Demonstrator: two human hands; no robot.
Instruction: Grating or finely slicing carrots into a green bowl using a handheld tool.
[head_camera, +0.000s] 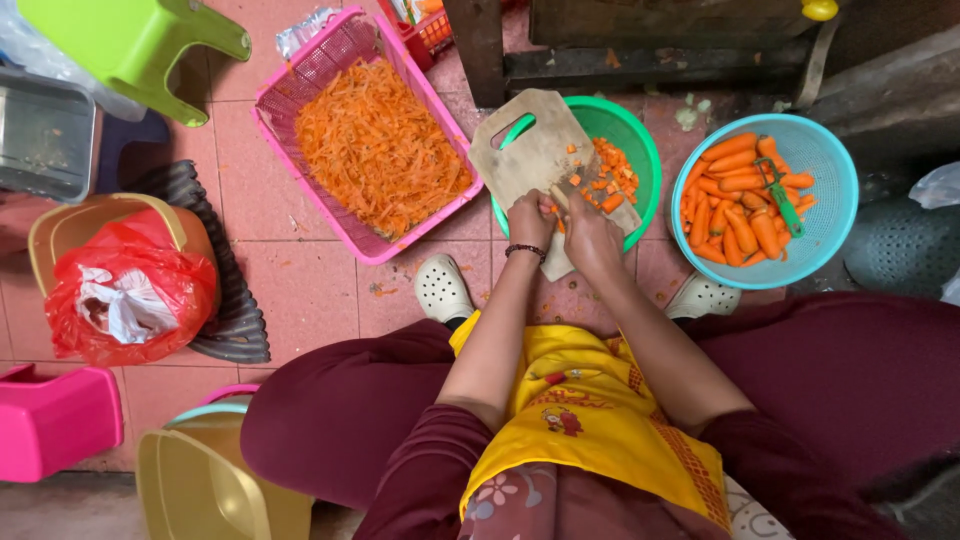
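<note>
A wooden cutting board (530, 150) lies across a green bowl (640, 140) that holds chopped carrot pieces (612, 172). My left hand (530, 218) presses a carrot down on the board's near end. My right hand (590, 235) grips a knife (558, 196) whose blade is at the carrot beside my left fingers. Little of the knife shows. A dark bead bracelet circles my left wrist.
A pink basket (300, 90) full of shredded carrot (380, 145) sits to the left. A turquoise colander (835, 215) with peeled whole carrots (740, 195) and a green peeler (780, 195) is at right. A red bag in a tan bucket (125, 285), a green stool (140, 45) and pink tub (50, 420) stand left.
</note>
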